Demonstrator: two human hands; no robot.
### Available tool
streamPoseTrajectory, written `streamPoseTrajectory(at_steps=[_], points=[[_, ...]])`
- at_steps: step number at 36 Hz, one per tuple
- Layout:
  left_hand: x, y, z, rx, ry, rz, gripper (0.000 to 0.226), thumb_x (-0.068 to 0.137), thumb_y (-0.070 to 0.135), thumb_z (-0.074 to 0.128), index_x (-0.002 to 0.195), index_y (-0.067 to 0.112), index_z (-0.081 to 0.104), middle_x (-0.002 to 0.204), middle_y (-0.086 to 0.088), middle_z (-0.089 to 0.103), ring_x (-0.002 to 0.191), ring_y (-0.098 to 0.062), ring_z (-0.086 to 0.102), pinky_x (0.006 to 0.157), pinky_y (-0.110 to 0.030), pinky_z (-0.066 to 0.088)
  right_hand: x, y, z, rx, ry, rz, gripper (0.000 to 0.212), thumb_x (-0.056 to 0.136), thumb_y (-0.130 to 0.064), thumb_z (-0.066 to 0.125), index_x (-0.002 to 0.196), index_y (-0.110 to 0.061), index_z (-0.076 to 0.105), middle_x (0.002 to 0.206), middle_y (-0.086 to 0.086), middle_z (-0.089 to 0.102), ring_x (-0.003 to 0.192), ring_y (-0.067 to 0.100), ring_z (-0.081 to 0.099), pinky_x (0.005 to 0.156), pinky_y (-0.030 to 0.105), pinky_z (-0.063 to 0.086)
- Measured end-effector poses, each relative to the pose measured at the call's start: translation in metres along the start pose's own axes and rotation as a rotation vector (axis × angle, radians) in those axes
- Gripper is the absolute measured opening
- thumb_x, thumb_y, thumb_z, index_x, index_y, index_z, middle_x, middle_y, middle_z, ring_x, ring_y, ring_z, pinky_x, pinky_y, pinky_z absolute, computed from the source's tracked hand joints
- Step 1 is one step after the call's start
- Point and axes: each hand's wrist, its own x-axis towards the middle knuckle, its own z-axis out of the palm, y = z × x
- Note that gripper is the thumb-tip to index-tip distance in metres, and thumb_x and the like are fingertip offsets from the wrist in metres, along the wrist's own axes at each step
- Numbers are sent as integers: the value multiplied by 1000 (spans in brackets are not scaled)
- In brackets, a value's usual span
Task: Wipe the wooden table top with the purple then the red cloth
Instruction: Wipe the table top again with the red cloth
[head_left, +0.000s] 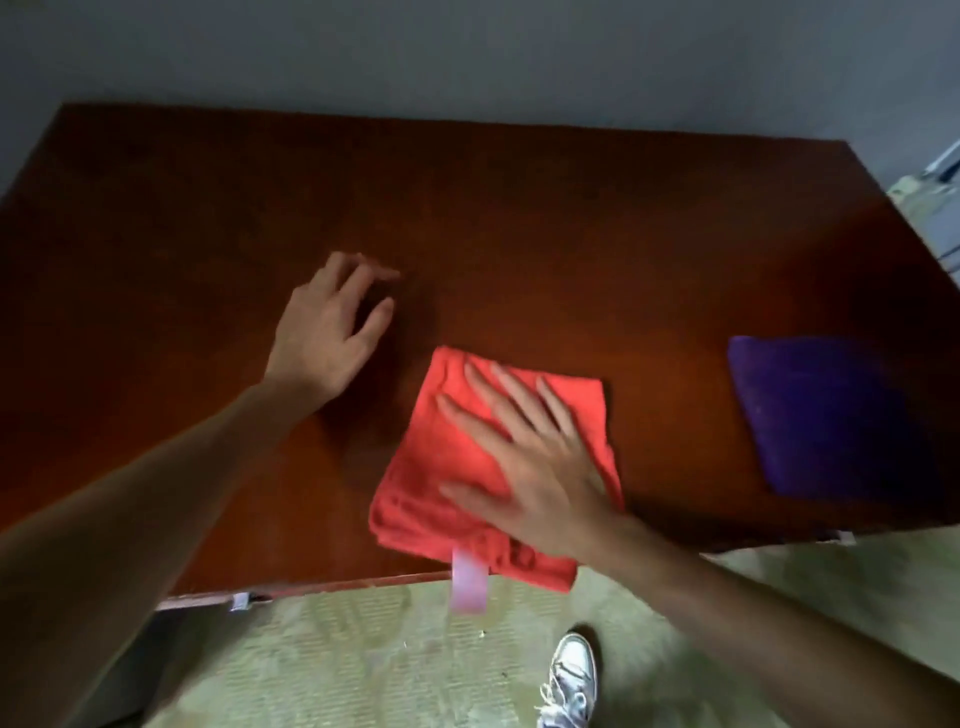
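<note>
Pressing flat on the folded red cloth (467, 467) with the right hand (530, 467), fingers spread wide, nothing pinched, so weight carries the fabric across the desk (519, 218). Cloth near the front edge, its pale tag (469, 582) hanging over it. Left hand (327, 332) loosely curled, empty, resting beside on bare wood, probably for balance. Purple cloth (826, 415) set aside well to the right, seemingly finished with.
</note>
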Motion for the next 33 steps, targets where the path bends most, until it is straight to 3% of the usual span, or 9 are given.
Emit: streamPoseTrajectory(at_steps=[7,12,15,18,26,29,33], points=[[-23,-43,-29,219,-194,-37,54,95,54,32,139,31,53,142,-3,45,121,-30,51,99,-49,39,-4,-1,-7,22,-119,-157,72,96,-72,43,160,-43,24,172,-9,6,159,14,-1,125,52,14],[-19,-59,-27,212,-224,-48,54,97,54,29,145,35,47,144,2,42,126,-25,49,104,-47,35,54,32,-12,6,-204,-367,66,98,-64,45,159,-45,25,172,-10,7,159,12,-3,128,46,5],[-19,-64,-22,200,-221,-24,53,99,51,31,147,35,44,146,-1,42,132,-25,45,108,-46,32,106,58,-9,17,-188,-422,64,99,-60,47,158,-42,31,172,-7,14,159,16,5,128,45,9],[-21,-69,-19,179,-219,-13,53,100,49,30,149,33,44,149,-5,43,143,-25,38,116,-47,29,163,87,-3,-8,-164,-439,62,100,-59,43,158,-38,33,171,-4,18,159,19,11,127,47,14],[-17,-71,-20,149,-233,-16,51,102,46,33,150,35,43,153,-2,40,149,-17,30,119,-45,27,307,152,-1,-53,-185,-440,64,103,-63,28,160,-33,31,170,2,21,158,25,16,123,52,23],[-16,-73,-18,150,-239,-8,50,102,45,34,150,35,43,153,-1,40,150,-14,28,121,-41,21,352,170,-2,-49,-177,-401,70,101,-69,21,159,-32,32,170,2,23,157,25,18,123,53,24],[-17,-75,-16,136,-227,-5,48,104,45,34,150,35,43,154,2,40,151,-13,27,124,-39,17,388,179,-3,-6,-150,-264,68,98,-68,26,159,-37,31,170,-4,22,156,23,20,122,51,22]])
